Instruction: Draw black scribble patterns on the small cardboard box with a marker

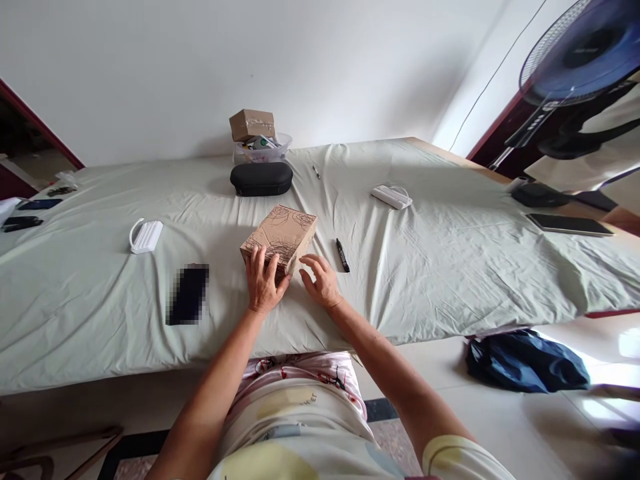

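Observation:
A brown cardboard box [281,230] with dark scribbled circles on its top lies on the covered table in front of me. My left hand [264,283] holds its near side, fingertips over the top edge and thumb by the near right corner; the palm hides most of that face. Close to the box's right side is my right hand [320,280], its fingers bent and apart with nothing between them. Whether those fingertips touch the cardboard I cannot tell. A black marker pen [343,255] lies to the right of the box.
On the pale green cloth [440,280] sit a pixelated dark phone-like object [187,295], white folded bundles [147,237] [393,197], a black case [261,179] and a thin pen [317,172]. Behind stands a clear tub [273,155] under a small carton [251,125]. A fan [583,53] is at right.

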A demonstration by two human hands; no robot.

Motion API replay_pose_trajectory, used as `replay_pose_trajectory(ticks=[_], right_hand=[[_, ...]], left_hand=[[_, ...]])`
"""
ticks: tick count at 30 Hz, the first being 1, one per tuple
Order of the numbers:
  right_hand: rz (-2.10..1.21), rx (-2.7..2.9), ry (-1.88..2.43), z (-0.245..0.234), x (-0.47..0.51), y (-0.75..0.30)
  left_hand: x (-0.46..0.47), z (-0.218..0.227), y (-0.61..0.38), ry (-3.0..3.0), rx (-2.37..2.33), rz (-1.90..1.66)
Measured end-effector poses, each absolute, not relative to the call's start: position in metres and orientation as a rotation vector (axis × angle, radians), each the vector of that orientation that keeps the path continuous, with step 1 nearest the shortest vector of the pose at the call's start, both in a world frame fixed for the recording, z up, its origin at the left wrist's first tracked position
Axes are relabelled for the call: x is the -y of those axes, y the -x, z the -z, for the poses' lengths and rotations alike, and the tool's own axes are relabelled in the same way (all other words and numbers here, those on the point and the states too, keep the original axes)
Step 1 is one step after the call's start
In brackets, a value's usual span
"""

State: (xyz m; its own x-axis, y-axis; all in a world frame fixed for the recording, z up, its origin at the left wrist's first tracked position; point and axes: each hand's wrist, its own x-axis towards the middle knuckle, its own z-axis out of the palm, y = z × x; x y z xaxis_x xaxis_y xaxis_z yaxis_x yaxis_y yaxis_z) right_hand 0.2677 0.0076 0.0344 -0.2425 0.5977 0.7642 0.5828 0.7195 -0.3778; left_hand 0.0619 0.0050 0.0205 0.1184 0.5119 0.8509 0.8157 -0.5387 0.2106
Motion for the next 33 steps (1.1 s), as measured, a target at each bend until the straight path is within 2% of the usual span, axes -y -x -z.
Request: replay_pose_trajectory(ticks=[4, 9, 18, 24, 28, 33], right_hand=[[0.197, 2.103, 0.802, -0.039, 0.0, -0.262], [0.208, 2.33, 0.784, -0.032, 0.0, -0.25], [-0.012, 1.995, 1.141, -0.042, -0.016, -0.277], [-0.142, 1.638, 1.282, -0.023, -0.035, -0.293], [-0.401, 1.605, 1.346, -0.013, -0.042, -0.294], [-0.406, 1.669, 1.401, -0.01, -0.044, -0.293]], left_hand=[[-0.006, -0.021, -0.061, 2.101, 1.216, 1.434], [-0.008, -0.02, -0.056, 2.152, 1.106, 1.503], [-0.013, -0.022, -0.046, 2.187, 1.257, 1.58], [-0.014, -0.022, -0.035, 2.13, 1.419, 1.609], [-0.015, -0.022, -0.028, 2.026, 1.527, 1.68], [-0.02, -0.018, -0.03, 1.891, 1.681, 1.776]])
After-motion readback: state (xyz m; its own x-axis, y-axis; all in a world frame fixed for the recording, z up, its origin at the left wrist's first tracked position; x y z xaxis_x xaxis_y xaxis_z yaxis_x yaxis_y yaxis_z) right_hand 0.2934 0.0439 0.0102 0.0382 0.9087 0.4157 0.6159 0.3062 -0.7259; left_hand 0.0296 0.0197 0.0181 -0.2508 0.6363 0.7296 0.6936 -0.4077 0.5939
